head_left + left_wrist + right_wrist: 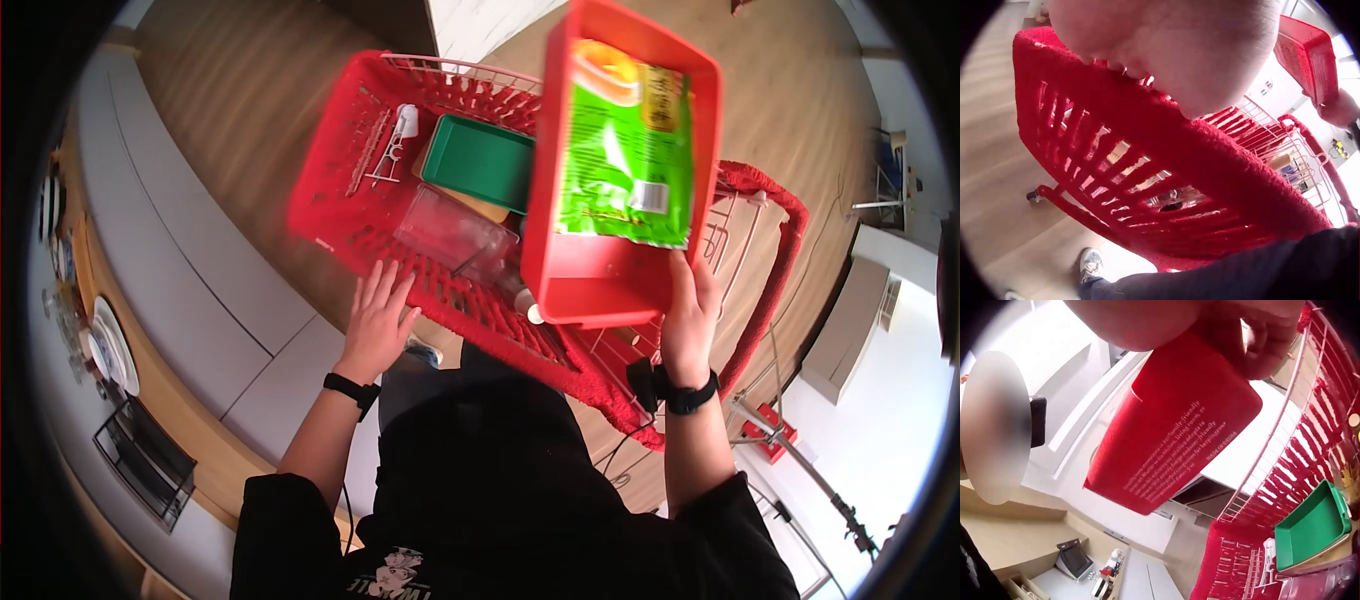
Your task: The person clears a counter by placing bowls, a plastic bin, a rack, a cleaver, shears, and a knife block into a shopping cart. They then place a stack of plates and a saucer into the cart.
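Note:
My right hand holds a red plastic storage bin by its near right corner, thumb on the rim. Inside the tilted bin lies a green food packet with a barcode. White print covers one outer face of the bin in the right wrist view. Below it is a shopping cart basket wrapped in red fuzzy yarn. My left hand rests on the cart's near rim, its fingers extended over the edge. In the basket lie a green tray, a clear plastic box and a white item.
Along the left runs a wooden counter above grey cabinets, with white plates and a black rack on it. A metal stand rises at the right. The cart's yarn-wrapped handle curves round on the right.

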Demonstrator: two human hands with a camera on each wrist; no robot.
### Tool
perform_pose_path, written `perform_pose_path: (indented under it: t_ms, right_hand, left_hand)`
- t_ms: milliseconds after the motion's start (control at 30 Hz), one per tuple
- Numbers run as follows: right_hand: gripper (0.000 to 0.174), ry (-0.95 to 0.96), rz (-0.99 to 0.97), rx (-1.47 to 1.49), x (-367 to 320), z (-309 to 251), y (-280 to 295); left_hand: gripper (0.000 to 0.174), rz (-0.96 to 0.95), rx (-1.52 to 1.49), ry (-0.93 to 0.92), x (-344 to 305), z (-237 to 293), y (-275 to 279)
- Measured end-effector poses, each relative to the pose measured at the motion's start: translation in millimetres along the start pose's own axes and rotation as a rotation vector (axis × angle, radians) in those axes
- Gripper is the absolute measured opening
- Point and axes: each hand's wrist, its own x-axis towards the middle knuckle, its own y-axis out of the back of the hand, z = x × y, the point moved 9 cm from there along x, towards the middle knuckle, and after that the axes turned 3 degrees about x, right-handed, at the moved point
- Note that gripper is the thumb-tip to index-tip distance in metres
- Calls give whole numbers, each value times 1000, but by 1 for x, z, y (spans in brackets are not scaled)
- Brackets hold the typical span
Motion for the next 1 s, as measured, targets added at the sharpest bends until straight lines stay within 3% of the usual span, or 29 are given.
perform_pose_path:
  t_ms: [67,133,200,267,433,533,633,800,1000]
  right_hand:
    - [23,46,-150,-206,17,9,-17]
    - [25,-10,-243,-214,27,6,-44]
    - [26,101,-375,-266,49,28,-65]
    - [27,71,-451,-496,64,33,-80]
    - [21,223,-544,-534,83,40,-135]
    - [19,323,-620,-643,79,68,-175]
    - [28,263,-733,-754,71,110,-210]
    - [26,273,-774,-802,72,187,-238]
    - [24,338,-805,-877,75,232,-248]
  left_hand:
    - [57,-27,6,31,-7,0,1]
    - [60,-12,-23,47,-16,2,2]
    - [62,-4,-37,53,-27,-1,3]
    - [60,70,-177,87,-43,-9,6]
    - [64,165,-362,336,-119,-63,-22]
    - [63,89,-423,490,-179,-86,-55]
    - [58,-30,-421,650,-247,-96,-91]
    - [46,-74,-518,997,-340,-95,-123]
    - [38,-67,-591,1105,-389,-59,-132]
